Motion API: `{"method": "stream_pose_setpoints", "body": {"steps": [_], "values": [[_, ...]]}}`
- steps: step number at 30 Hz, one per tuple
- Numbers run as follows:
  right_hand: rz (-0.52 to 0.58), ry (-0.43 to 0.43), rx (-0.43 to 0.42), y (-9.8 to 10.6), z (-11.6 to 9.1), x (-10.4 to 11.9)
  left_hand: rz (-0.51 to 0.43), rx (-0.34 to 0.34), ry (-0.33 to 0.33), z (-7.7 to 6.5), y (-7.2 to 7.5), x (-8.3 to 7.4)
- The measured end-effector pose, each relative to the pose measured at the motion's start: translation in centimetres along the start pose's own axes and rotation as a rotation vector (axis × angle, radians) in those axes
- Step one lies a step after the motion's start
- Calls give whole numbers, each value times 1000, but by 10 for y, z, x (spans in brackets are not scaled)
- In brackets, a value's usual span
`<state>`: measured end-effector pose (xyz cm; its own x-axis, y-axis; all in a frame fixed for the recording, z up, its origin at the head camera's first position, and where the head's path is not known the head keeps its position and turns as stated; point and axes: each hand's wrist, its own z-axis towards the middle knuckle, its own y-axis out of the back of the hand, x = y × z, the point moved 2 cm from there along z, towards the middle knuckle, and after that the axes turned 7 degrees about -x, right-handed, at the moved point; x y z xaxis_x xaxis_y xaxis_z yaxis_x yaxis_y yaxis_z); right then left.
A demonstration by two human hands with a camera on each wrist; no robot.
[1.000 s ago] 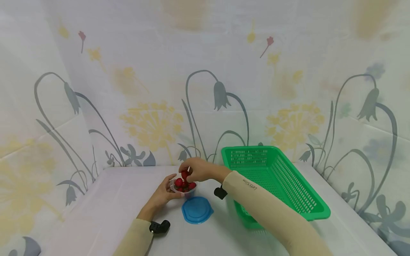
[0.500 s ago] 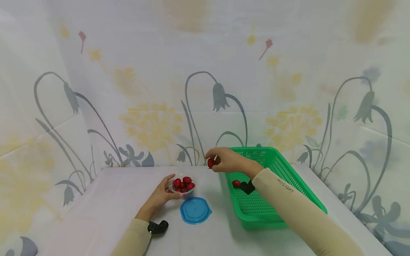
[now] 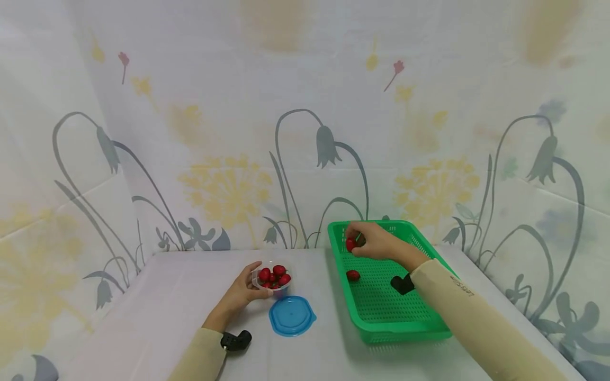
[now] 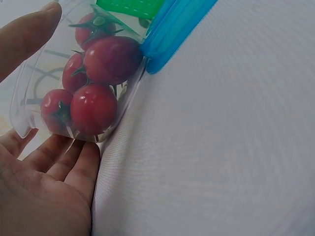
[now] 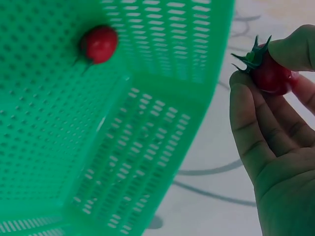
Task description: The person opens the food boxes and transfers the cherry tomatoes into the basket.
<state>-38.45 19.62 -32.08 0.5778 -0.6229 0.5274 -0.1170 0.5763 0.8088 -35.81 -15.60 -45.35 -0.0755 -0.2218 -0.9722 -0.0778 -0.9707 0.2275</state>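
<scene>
My right hand (image 3: 376, 242) pinches a red cherry tomato (image 5: 273, 76) with a green calyx, above the back left part of the green basket (image 3: 405, 332). Another cherry tomato (image 3: 353, 275) lies in the basket by its left wall. With thumb and fingers, my left hand (image 3: 240, 291) grips a clear plastic container (image 4: 29, 105) from the left. Several cherry tomatoes (image 4: 93, 109) are inside it; the lower ones are partly hidden in the head view.
A blue lid (image 3: 292, 316) lies on the white table just in front of the container. The large basket stands to the right, its wall rising from the table. Behind everything hangs a flower-printed cloth (image 3: 229, 106).
My right hand has lifted a cherry tomato out of the container and carried it right, over the basket. My left hand has stayed at the container.
</scene>
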Motion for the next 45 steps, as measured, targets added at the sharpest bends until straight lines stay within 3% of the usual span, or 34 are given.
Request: {"method": "stream_pose_setpoints", "body": {"steps": [14,29,35,45], "values": [[-81,-39,74,-16,-18,-43,-9,11,-1,0,-2,0],[-188,-144,184,-28,-16,-56,5,12,18,0,3,1],[-224,-143,198,-28,-19,-60,8,17,9,1,2,2],[-197,-193,231,-29,-24,-65,-12,21,10,0,0,3]]}}
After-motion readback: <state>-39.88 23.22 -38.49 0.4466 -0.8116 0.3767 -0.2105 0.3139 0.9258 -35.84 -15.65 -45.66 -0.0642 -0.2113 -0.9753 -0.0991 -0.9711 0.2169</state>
